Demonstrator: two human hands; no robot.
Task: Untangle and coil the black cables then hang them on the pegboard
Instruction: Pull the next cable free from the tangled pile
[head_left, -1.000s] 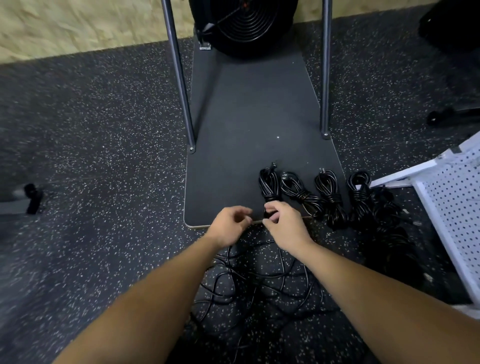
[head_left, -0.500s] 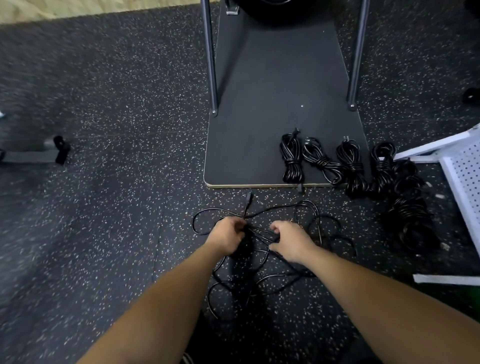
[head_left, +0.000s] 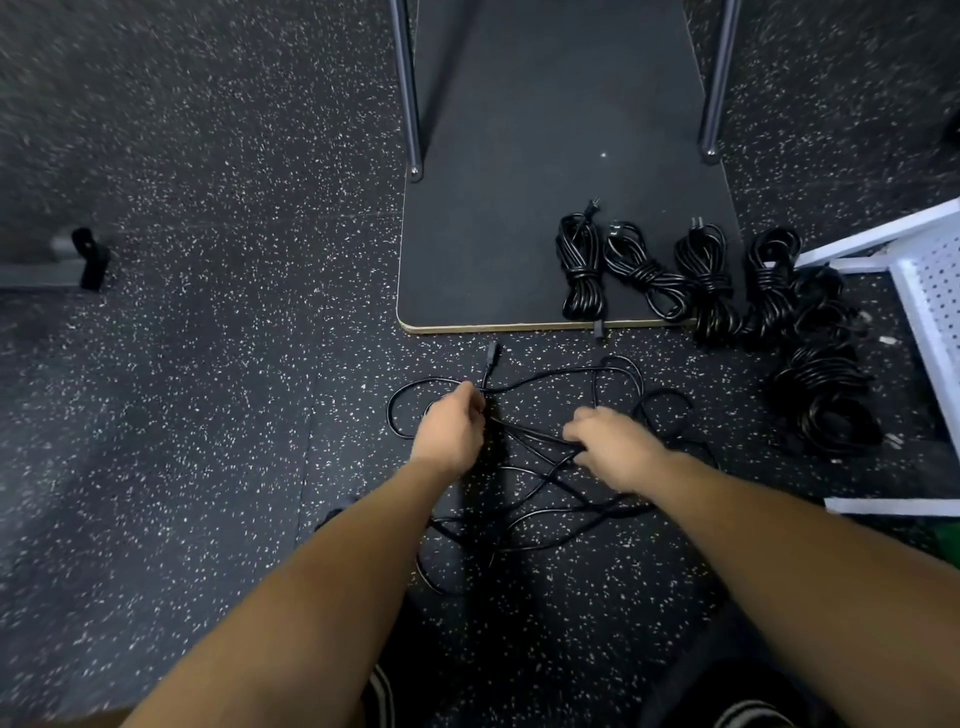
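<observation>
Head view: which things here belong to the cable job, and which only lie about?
Job:
loose cable, gripped by left hand and right hand
coiled cables
white pegboard

Lying about:
dark board
metal legs
speckled floor

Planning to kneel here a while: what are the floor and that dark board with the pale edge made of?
Floor: looks like rubber matting, matte black with pale flecks and a seam between tiles. Board: probably wood or plywood under a dark matte top, judging by its tan edge; I cannot be sure.
</observation>
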